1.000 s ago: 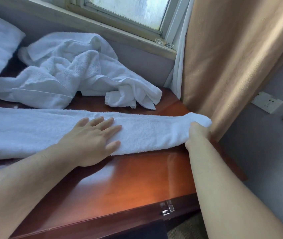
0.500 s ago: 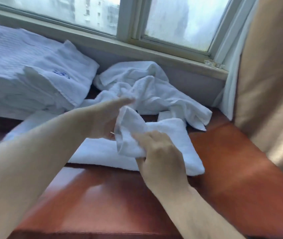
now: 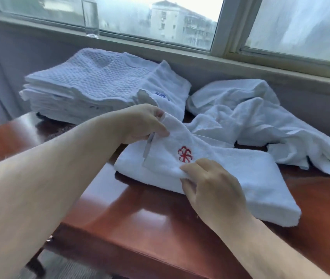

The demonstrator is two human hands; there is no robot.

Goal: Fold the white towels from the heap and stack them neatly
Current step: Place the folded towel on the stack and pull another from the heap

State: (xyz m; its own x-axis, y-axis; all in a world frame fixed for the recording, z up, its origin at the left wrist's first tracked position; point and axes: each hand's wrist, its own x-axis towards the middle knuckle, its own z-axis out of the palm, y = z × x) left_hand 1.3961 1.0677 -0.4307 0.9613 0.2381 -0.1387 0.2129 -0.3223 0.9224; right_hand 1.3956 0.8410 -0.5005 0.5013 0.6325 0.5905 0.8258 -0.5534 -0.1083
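A white towel (image 3: 246,178) with a small red embroidered emblem lies folded over itself on the reddish wooden table (image 3: 140,222). My left hand (image 3: 140,122) pinches the far corner of its upper end, and my right hand (image 3: 210,186) pinches the near corner, holding that end slightly raised above the layer beneath. Behind it on the right sprawls the crumpled heap of white towels (image 3: 260,115). At the back left stands a stack of folded white towels (image 3: 91,87), its top one waffle-textured.
The table's front edge runs below my arms, with floor visible at the lower left. A window sill (image 3: 180,55) runs along the back, and a clear glass (image 3: 90,17) stands on it above the stack.
The towel lay stretched long under my flat left hand; my right hand carried its right end over to the left, and both hands now pinch that end. My view swung left, revealing the stack.
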